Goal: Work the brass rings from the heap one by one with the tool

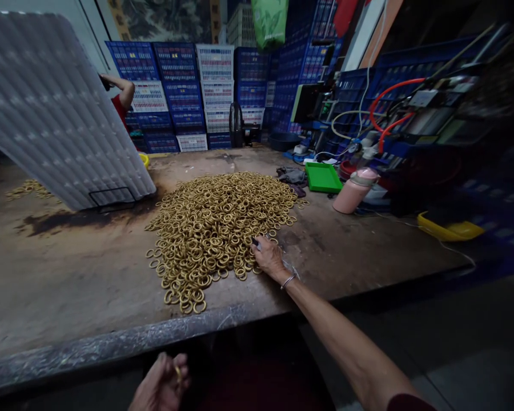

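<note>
A wide heap of brass-coloured rings [223, 211] lies on the worktable, thinning into loose rings toward the front edge. My right hand [269, 258] rests at the heap's right front side, its fingers curled. A small dark piece [256, 243] shows at those fingertips; whether it is held or worn on a finger I cannot tell. A bracelet [288, 281] circles that wrist. Below the table edge, my left hand [160, 383] is closed, with a brass-coloured ring [179, 374] between its fingers. The lower part of this hand is cut off by the frame.
Tall ribbed translucent sheets [64, 114] stand in a wire holder at the left, partly hiding another person's arm [122, 88]. A green tray [323, 177], pink bottle [355, 191], dark cloth [293, 177] and yellow tray [449, 228] lie right. Stacked crates [180, 91] line the back.
</note>
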`<state>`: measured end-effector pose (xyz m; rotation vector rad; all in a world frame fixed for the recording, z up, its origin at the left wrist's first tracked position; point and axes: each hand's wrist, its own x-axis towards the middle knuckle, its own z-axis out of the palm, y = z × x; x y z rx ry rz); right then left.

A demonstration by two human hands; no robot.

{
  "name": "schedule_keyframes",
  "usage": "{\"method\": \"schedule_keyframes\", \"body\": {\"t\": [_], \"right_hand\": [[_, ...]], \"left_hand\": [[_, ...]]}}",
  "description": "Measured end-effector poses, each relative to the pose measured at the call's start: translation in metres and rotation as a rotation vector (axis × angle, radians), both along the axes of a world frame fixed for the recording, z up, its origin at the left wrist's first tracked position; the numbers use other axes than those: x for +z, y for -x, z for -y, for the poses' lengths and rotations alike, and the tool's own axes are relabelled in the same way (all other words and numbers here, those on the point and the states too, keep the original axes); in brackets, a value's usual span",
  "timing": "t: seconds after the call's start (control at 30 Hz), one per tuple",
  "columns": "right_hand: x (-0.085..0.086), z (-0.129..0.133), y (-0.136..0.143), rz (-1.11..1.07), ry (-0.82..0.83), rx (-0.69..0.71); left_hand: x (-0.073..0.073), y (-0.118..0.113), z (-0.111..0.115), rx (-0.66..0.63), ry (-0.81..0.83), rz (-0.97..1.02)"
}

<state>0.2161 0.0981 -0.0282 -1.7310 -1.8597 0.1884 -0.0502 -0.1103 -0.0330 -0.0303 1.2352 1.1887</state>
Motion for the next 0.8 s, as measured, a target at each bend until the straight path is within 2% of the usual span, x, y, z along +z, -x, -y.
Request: {"method": "schedule_keyframes", "body": {"t": [0.07,0.13,0.23,0.33,0.47,0.67,0.8], "right_hand": [[-0.002,-0.002,-0.003,-0.149,-0.014,-0.021],[-0.003,-0.005,-0.006,-0.276,-0.022,-0.037],[-0.001,-0.004,-0.011,-0.359,-0.033,-0.048],[0.003,0.003,-0.013,-0.411,-0.041,-0.043],[0.007,0.023,-0.004,-0.564,0.022,0.012],[0.011,0.056,0.027,-0.669,0.093,0.123],[0.017,0.068,0.044,-0.709,0.143,0.206]], "left_hand": [[0.018,-0.024,-0.019,-0.056,-0.023,0.232],[0.029,-0.041,-0.035,-0.114,0.042,0.418],[0.035,-0.058,-0.050,-0.146,0.028,0.576],[0.034,-0.068,-0.060,-0.190,-0.013,0.618],[0.033,-0.078,-0.071,-0.269,-0.136,0.470],[0.036,-0.088,-0.089,-0.339,-0.329,-0.061],[0.035,-0.092,-0.096,-0.401,-0.438,-0.202]]}}
